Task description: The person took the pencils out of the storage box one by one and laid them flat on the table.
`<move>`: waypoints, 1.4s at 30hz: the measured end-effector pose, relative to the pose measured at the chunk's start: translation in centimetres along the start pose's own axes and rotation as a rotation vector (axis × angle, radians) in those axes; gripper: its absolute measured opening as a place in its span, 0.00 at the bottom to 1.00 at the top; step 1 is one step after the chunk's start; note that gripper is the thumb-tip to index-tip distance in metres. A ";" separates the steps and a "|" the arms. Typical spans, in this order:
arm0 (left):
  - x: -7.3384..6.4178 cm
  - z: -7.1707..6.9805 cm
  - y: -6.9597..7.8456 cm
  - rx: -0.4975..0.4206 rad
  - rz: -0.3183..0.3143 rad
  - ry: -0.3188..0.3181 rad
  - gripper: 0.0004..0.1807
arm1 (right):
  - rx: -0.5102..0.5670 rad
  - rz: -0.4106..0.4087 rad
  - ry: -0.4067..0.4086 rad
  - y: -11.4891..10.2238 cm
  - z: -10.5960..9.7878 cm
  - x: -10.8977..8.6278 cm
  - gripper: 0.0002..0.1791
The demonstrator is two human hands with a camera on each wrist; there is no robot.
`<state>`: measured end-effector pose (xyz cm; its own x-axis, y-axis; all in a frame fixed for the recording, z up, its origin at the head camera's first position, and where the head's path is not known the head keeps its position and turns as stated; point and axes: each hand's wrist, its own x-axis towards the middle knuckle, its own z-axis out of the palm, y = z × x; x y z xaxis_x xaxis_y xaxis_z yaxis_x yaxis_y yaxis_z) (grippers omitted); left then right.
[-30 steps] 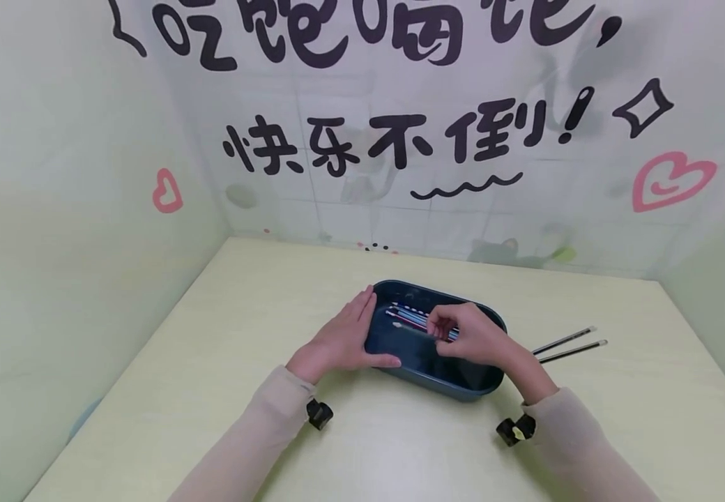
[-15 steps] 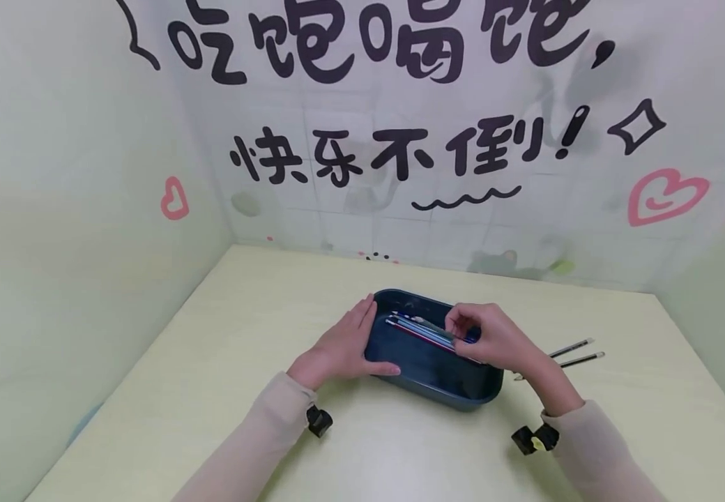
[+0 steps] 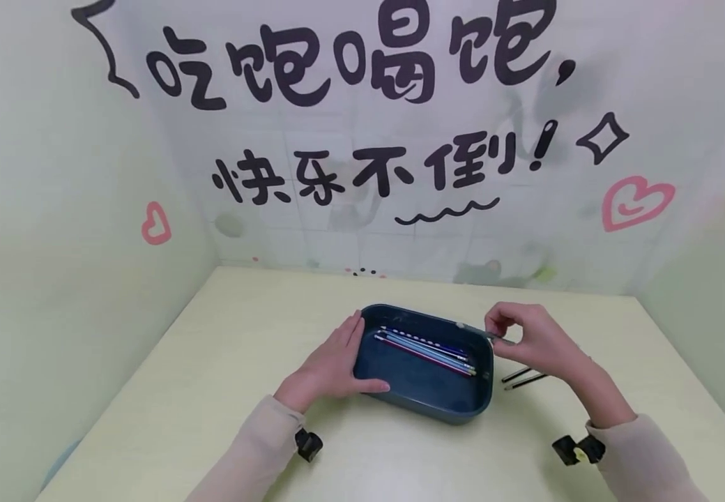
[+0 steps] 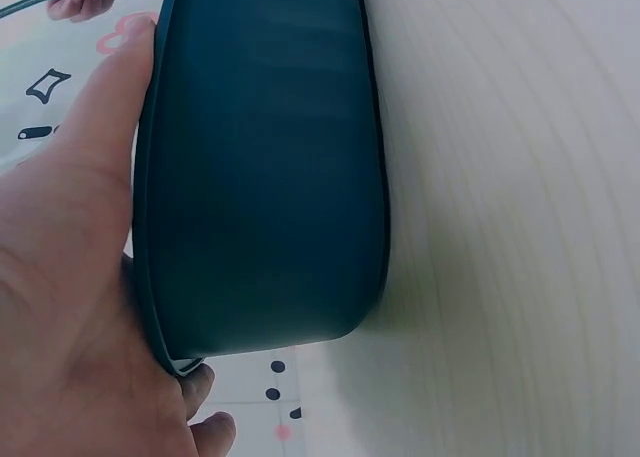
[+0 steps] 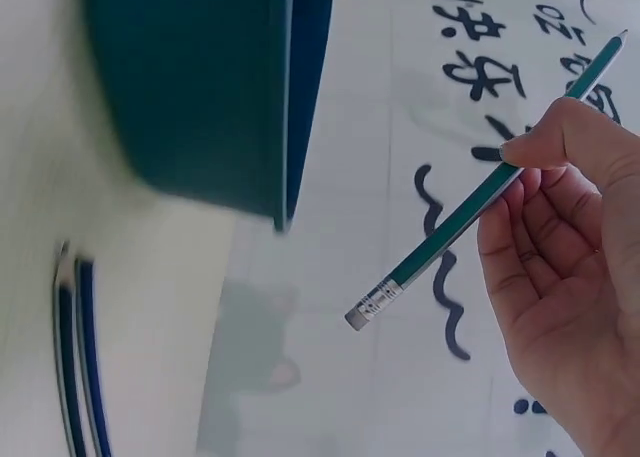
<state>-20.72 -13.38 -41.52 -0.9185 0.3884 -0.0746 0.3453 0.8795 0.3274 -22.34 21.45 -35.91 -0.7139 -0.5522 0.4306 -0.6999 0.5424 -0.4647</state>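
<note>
A green pencil (image 5: 455, 222) with a grey eraser end is pinched between the thumb and fingers of my right hand (image 3: 541, 341). In the head view, this pencil lifts over the right end of a dark blue-green oblong tub (image 3: 409, 382). My left hand (image 3: 321, 366) rests against the tub's left end with straight fingers, its thumb along the near rim. Several pencils (image 3: 424, 350), light blue, dark blue and red, lie side by side in the tub. Two dark pencils (image 5: 80, 357) lie on the table outside its right end.
The pale wooden table (image 3: 168, 418) carries the tub near its middle. A white wall (image 3: 312, 237) with black lettering and pink hearts stands behind, with side walls left and right. Black wrist cameras (image 3: 578, 450) hang under both sleeves.
My right hand has drawn the green pencil up and right, out of the tub's middle to beyond its right rim. The left hand stays on the tub's end. The head view has tilted up slightly.
</note>
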 end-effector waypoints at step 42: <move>0.6 0.2 0.4 -0.041 0.001 -0.025 0.69 | -0.327 0.206 -0.287 9.5 -2.4 -8.8 0.19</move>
<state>-21.12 -12.72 -41.61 -0.9129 0.3961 -0.0980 0.3371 0.8674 0.3660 -22.75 33.03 -42.26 -0.8355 -0.5399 0.1023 -0.5479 0.8042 -0.2303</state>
